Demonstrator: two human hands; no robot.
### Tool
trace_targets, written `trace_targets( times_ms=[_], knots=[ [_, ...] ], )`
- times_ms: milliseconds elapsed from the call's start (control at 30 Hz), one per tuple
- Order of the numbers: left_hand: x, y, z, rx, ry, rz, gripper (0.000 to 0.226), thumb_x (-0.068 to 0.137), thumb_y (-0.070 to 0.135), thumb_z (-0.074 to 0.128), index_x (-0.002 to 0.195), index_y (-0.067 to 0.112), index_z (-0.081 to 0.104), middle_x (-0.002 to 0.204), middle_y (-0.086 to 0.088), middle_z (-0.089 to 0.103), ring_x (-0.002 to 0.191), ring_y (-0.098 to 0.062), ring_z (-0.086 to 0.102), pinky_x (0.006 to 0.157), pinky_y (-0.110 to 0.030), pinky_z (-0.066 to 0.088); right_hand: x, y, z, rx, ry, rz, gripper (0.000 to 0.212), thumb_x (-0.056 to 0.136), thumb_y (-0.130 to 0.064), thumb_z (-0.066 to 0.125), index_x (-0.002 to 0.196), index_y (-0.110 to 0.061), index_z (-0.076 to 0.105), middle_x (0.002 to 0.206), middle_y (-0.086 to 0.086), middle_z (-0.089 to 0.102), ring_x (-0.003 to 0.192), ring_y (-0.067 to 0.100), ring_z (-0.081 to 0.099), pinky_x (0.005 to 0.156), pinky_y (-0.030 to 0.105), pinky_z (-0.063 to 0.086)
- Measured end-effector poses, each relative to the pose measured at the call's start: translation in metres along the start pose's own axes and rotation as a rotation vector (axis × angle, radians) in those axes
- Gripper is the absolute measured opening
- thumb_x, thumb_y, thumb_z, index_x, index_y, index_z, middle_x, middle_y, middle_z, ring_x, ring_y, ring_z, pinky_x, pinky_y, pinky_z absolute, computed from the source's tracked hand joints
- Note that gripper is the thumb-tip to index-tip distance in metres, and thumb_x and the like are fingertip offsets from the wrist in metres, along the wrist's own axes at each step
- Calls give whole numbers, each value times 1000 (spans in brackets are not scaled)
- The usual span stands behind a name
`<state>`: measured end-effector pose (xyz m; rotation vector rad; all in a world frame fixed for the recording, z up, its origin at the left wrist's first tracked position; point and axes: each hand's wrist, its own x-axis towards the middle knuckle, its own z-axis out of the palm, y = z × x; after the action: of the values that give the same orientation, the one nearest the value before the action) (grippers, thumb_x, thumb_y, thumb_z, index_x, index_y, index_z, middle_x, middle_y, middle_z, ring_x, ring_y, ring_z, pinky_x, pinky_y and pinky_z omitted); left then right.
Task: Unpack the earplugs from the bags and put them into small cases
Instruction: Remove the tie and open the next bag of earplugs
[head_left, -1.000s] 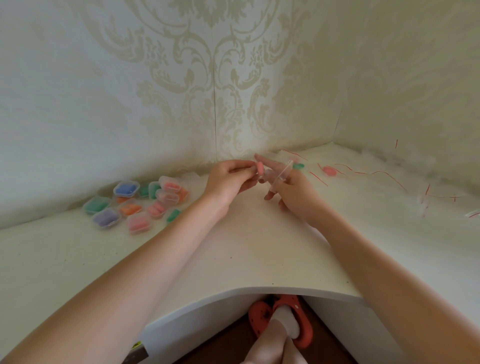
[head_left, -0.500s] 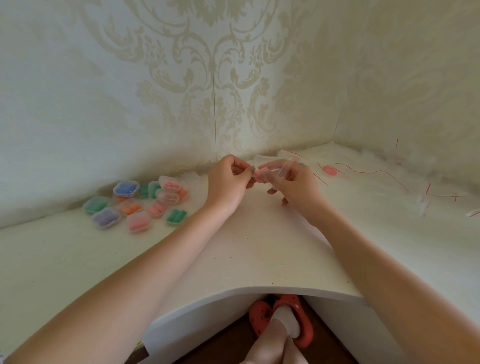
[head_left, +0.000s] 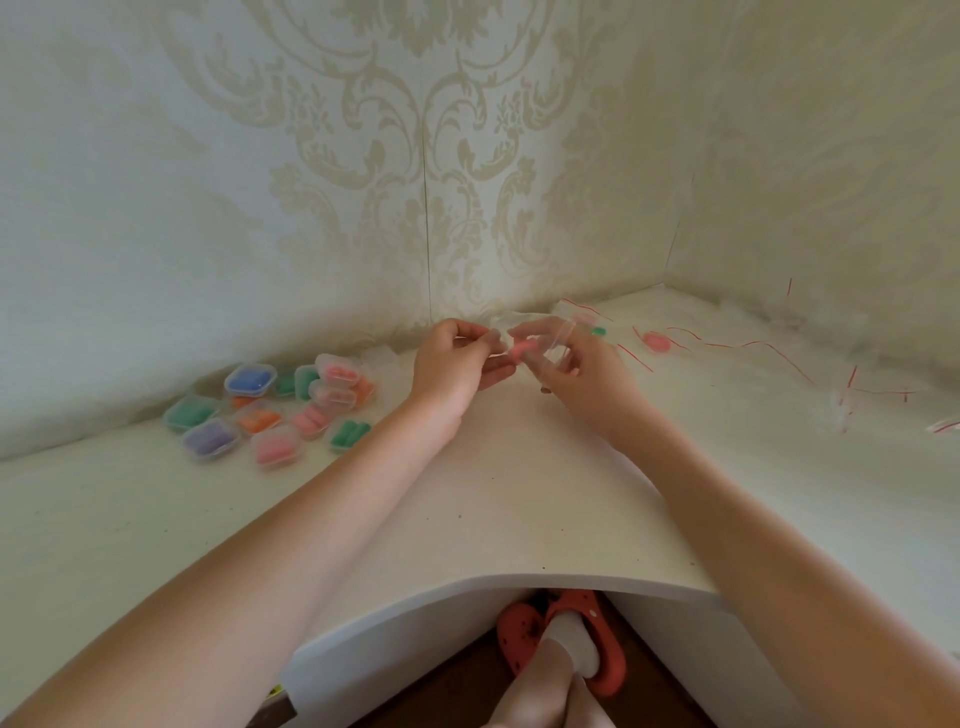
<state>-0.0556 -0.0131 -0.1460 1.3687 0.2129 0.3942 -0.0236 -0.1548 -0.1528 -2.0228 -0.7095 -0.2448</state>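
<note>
Roughly midway: filled small clear plastic cases (head_left: 270, 410) clustered left on white surface (head_left: 519, 493). Right hand (head_left: 582, 374) fingers grip open clear case (head_left: 556, 345); left hand (head_left: 457, 364) fingers pinch pink foam earplug (head_left: 521, 347) at it. Unopened red-striped clear bags (head_left: 841, 400) lie right.

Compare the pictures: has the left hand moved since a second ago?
Yes, slightly. The left hand has lifted away from the desk's front edge toward the wall seam; its fingers have curled tighter.
</note>
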Motion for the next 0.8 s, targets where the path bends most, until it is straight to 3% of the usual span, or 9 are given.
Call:
trace_targets(
  times_ms=[100, 300, 400, 500, 600, 700, 800],
  knots=[
    [-3, -4, 0, 330, -50, 179, 13, 90, 4, 59, 81, 10, 52, 83, -13, 64, 59, -18, 68, 60, -31, 59, -1, 4, -1, -151, -69, 29, 11, 91, -42, 54, 96, -42, 64, 80, -16, 63, 55, 5, 45, 60, 33, 43],
    [-2, -2, -2, 378, -2, 235, 20, 93, 3, 54, 78, 13, 48, 87, -12, 58, 57, -20, 68, 65, -42, 59, 0, 1, -5, -314, -64, 44, 23, 92, -51, 51, 91, -29, 57, 65, -15, 51, 58, 5, 48, 54, 28, 35],
    [-4, 0, -2, 401, 2, 254, 20, 96, 4, 49, 79, 14, 46, 90, -11, 56, 61, -25, 70, 67, -46, 58, -1, -6, -3, -9, -43, 64, 20, 93, -39, 56, 94, -19, 57, 79, -14, 67, 62, 17, 54, 54, 27, 47],
    [-4, 2, -2, 397, 0, 263, 20, 97, 4, 47, 79, 15, 45, 94, -13, 55, 62, -26, 70, 67, -45, 59, -1, -10, -2, 175, -35, 115, 17, 95, -29, 57, 98, -12, 58, 92, -7, 72, 68, 15, 57, 44, 8, 37],
    [-2, 3, -3, 306, 9, 213, 15, 95, 3, 50, 82, 11, 48, 96, -17, 56, 57, -22, 70, 59, -34, 60, 0, -5, -1, 202, -24, 153, 12, 94, -27, 56, 92, -18, 63, 85, -13, 71, 67, 2, 60, 47, 14, 42],
    [-1, 2, -3, 227, -19, 153, 9, 92, 3, 56, 86, 7, 52, 93, -17, 60, 58, -21, 70, 58, -29, 59, 1, 5, -2, 33, -28, 134, 16, 88, -42, 55, 86, -32, 68, 88, -15, 69, 75, 8, 61, 65, 36, 54],
    [-3, 1, -2, 226, -97, 147, 8, 89, 2, 61, 85, 5, 55, 83, -11, 60, 57, -18, 68, 63, -31, 60, -2, 5, -5, -85, -61, 72, 17, 93, -31, 54, 88, -29, 71, 83, -31, 64, 64, -6, 53, 70, 31, 51]
  ],
)
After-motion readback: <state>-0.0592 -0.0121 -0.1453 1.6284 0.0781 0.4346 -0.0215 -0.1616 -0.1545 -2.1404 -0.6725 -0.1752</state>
